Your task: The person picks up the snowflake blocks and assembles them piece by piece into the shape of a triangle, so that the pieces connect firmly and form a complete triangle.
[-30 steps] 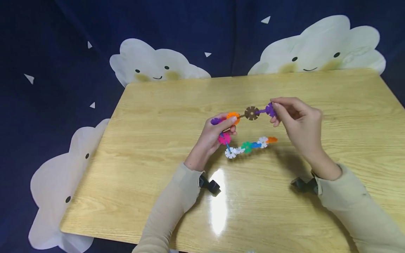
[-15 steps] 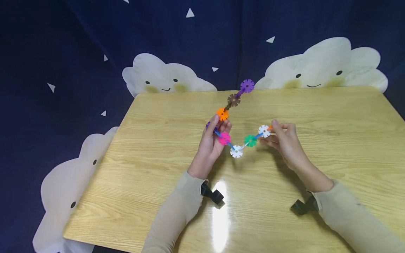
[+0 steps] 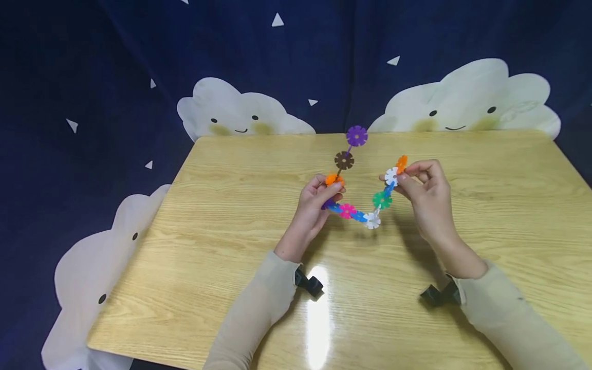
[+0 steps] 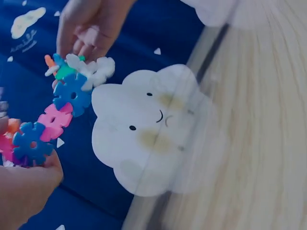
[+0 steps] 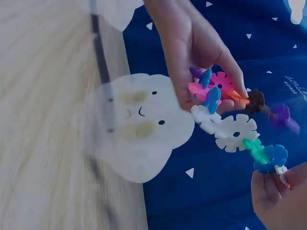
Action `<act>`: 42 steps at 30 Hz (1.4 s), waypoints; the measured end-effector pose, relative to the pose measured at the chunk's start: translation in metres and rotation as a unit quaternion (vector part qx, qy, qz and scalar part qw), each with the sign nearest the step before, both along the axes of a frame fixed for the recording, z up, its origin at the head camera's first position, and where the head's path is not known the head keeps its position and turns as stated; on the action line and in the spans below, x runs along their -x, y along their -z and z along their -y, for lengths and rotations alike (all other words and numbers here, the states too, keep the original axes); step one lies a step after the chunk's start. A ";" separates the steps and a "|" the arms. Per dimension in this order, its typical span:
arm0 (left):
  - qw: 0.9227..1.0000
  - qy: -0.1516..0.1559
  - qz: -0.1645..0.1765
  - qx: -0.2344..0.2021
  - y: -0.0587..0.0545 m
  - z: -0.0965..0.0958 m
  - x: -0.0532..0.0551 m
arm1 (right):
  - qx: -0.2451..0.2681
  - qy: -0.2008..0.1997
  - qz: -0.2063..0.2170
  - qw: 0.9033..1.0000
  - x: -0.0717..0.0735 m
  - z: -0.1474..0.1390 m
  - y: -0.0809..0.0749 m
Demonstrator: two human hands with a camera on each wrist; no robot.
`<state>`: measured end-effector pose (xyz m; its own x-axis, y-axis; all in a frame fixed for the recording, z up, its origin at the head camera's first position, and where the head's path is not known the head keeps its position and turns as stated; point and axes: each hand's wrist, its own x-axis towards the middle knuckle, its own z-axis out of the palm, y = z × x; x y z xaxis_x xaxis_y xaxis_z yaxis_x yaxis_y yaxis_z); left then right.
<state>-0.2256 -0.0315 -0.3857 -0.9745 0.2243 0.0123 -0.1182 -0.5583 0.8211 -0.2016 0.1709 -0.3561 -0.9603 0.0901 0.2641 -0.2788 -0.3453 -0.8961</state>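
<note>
A chain of slotted, flower-shaped plastic snowflake discs hangs in a U between both hands, over the table. My left hand (image 3: 311,208) pinches it at an orange disc (image 3: 334,180), thumb on top. From there a brown disc (image 3: 344,161) and a purple disc (image 3: 356,136) stick up as a free end. Along the sagging stretch show a pink disc (image 3: 347,211), a green disc (image 3: 382,200) and, in the left wrist view, a blue disc (image 4: 72,94). My right hand (image 3: 431,203) pinches the other end by a white disc (image 3: 391,177), with an orange end disc (image 3: 401,164) beyond.
Below the hands is a light wooden table (image 3: 208,246) with a bright glare streak near its front. A dark blue curtain (image 3: 259,41) with white cloud cutouts (image 3: 467,97) hangs behind and to the left. Each wrist carries a black camera mount (image 3: 314,285).
My right hand has let go of the purple end disc and taken hold of the chain's other end, lifting it. The purple end now points up and away from my left hand.
</note>
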 end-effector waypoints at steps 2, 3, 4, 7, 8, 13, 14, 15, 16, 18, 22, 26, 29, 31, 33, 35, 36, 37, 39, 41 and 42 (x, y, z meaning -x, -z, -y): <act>0.999 -0.003 -0.018 0.044 0.001 -0.001 0.000 | -0.031 0.011 0.001 0.999 0.000 0.000 0.000; 0.997 -0.002 -0.029 0.065 0.001 -0.002 0.000 | -0.046 0.015 0.003 0.999 0.000 0.001 0.000; 0.995 0.000 -0.040 0.086 0.002 -0.002 0.000 | -0.057 0.020 0.007 0.998 0.000 0.002 0.000; 0.986 0.008 -0.069 0.151 0.003 -0.003 -0.002 | -0.081 0.031 0.012 0.996 0.001 0.003 0.000; 0.982 0.009 -0.074 0.172 0.003 -0.003 -0.002 | -0.080 0.030 0.010 0.996 0.002 0.004 0.000; 0.966 0.025 -0.090 0.242 0.002 -0.002 -0.004 | -0.115 0.021 0.010 0.993 0.004 0.004 0.000; 0.964 0.029 -0.094 0.247 0.001 -0.002 -0.005 | -0.134 0.021 0.012 0.991 0.004 0.004 0.000; 0.962 0.033 -0.099 0.252 0.001 -0.002 -0.005 | -0.149 0.020 0.015 0.989 0.005 0.004 0.001; 0.960 0.037 -0.105 0.256 0.001 -0.002 -0.005 | -0.163 0.021 0.017 0.986 0.005 0.004 0.001; 0.957 0.044 -0.114 0.261 0.000 -0.002 -0.005 | -0.178 0.027 0.021 0.984 0.005 0.004 0.001; 0.949 0.061 -0.142 0.275 -0.003 -0.002 -0.007 | -0.194 0.044 0.021 0.980 0.006 0.006 0.002; 0.939 0.068 -0.179 0.284 -0.004 -0.004 -0.009 | -0.258 0.065 0.017 0.964 0.007 0.009 0.002; 0.934 0.064 -0.193 0.294 -0.003 -0.005 -0.009 | -0.286 0.069 0.016 0.956 0.007 0.011 0.002; 0.932 0.057 -0.194 0.301 -0.002 -0.006 -0.009 | -0.286 0.067 0.018 0.956 0.007 0.013 0.002; 0.927 0.044 -0.196 0.316 -0.002 -0.006 -0.009 | -0.284 0.064 0.017 0.957 0.007 0.014 0.002; 0.923 0.032 -0.201 0.325 -0.001 -0.006 -0.009 | -0.295 0.067 0.010 0.953 0.007 0.015 0.003; 0.923 0.029 -0.205 0.325 -0.001 -0.005 -0.009 | -0.302 0.068 0.006 0.951 0.007 0.015 0.004; 0.920 0.024 -0.210 0.331 -0.001 -0.005 -0.009 | -0.308 0.069 0.002 0.949 0.007 0.015 0.004; 0.919 0.019 -0.214 0.331 -0.001 -0.005 -0.008 | -0.316 0.072 -0.007 0.946 0.007 0.016 0.005; 0.919 0.017 -0.215 0.330 -0.002 -0.005 -0.007 | -0.315 0.070 -0.013 0.946 0.008 0.017 0.006; 0.920 0.017 -0.215 0.328 -0.002 -0.005 -0.007 | -0.313 0.069 -0.015 0.947 0.008 0.017 0.006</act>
<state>-0.2185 -0.0267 -0.3838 -0.9034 0.3513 0.2458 0.2881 0.0727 0.9548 -0.2094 0.1536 -0.3625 -0.9416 0.0313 0.3354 -0.3121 0.2937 -0.9035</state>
